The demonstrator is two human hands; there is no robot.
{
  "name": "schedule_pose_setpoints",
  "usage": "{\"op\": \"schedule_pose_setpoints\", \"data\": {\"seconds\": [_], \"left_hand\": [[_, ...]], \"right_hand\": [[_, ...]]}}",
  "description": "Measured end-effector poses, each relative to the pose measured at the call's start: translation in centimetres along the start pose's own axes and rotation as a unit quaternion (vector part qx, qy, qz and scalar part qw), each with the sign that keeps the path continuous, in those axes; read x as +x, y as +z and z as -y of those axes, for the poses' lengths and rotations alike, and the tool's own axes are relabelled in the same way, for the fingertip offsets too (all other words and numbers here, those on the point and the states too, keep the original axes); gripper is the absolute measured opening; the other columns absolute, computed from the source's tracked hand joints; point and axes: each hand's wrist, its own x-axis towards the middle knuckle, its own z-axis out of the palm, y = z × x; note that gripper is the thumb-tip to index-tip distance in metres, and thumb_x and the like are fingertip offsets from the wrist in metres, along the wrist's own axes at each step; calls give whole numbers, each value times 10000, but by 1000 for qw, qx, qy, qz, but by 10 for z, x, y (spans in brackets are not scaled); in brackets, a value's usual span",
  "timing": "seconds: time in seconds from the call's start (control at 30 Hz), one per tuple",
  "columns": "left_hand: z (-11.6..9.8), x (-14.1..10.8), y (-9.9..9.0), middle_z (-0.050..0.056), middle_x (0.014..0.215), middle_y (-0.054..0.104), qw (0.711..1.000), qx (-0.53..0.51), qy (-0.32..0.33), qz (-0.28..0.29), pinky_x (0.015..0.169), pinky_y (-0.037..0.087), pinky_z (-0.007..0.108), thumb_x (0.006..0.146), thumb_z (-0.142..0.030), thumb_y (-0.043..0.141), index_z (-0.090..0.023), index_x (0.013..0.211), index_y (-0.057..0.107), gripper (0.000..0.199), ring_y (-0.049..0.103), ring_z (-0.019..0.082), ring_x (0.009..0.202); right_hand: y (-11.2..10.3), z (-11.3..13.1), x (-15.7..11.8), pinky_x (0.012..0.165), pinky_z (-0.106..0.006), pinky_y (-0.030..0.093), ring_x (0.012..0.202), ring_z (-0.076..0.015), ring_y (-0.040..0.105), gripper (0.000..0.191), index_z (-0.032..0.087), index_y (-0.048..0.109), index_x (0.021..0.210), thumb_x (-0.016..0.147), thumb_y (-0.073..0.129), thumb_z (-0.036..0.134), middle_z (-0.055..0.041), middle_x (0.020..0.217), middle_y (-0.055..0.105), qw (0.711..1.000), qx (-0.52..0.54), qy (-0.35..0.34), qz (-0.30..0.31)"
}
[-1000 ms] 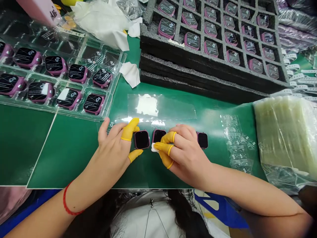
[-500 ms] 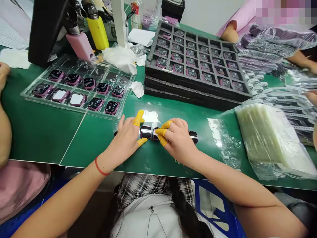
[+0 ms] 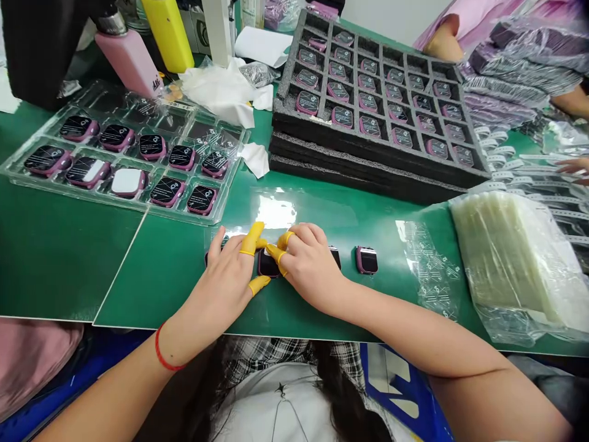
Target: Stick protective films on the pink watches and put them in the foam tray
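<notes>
Yellow finger cots cover some fingertips of both hands. My left hand point(image 3: 230, 264) lies over the row of watch cases on the green table, its thumb and forefinger apart at the left side of a watch case point(image 3: 267, 264). On that case's top, the fingers of my right hand point(image 3: 306, 261) are pinched together around a small white piece, mostly hidden. Further right, one watch case point(image 3: 367, 260) sits alone, and another point(image 3: 335, 256) shows partly behind my right hand. A further case is mostly covered by my left hand.
A clear plastic tray point(image 3: 92, 202) with several watch cases sits at left. Stacked black foam trays point(image 3: 368, 161) stand behind my hands. A bagged stack point(image 3: 510, 258) and printed films point(image 3: 432, 270) lie right. Another person's hand point(image 3: 575, 169) is at the right edge.
Both hands have shifted left along the row, my right hand from one watch case to the neighbouring one. The view has also moved slightly.
</notes>
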Motion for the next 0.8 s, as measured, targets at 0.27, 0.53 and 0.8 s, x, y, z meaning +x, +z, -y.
{"op": "schedule_pose_setpoints", "data": {"seconds": [0.27, 0.53, 0.8], "left_hand": [[-2, -1, -1, 125, 1212, 624, 1000, -3, 20, -24, 1179, 176, 590, 892, -180, 609, -121, 1323, 365, 499, 552, 271, 1135], [-1, -1, -4, 128, 1228, 627, 1000, 1, 21, -19, 1167, 206, 607, 904, -172, 585, -139, 1237, 444, 363, 572, 267, 1128], [-2, 9, -1, 109, 1227, 628, 1000, -24, 16, -2, 1173, 158, 623, 899, -196, 592, -174, 1377, 322, 549, 556, 274, 1173]], "right_hand": [[-10, 9, -20, 1000, -389, 343, 970, -230, 469, 173, 184, 654, 638, 797, 660, 114, -57, 771, 617, 1000, -5, 5, -2], [-17, 19, -34, 988, -396, 354, 962, -223, 470, 184, 183, 658, 657, 818, 611, 108, -59, 756, 607, 999, 45, 24, 10], [-43, 19, -54, 1038, -431, 330, 970, -226, 509, 128, 191, 676, 735, 815, 615, 111, -50, 816, 652, 995, 54, 71, 44]]}}
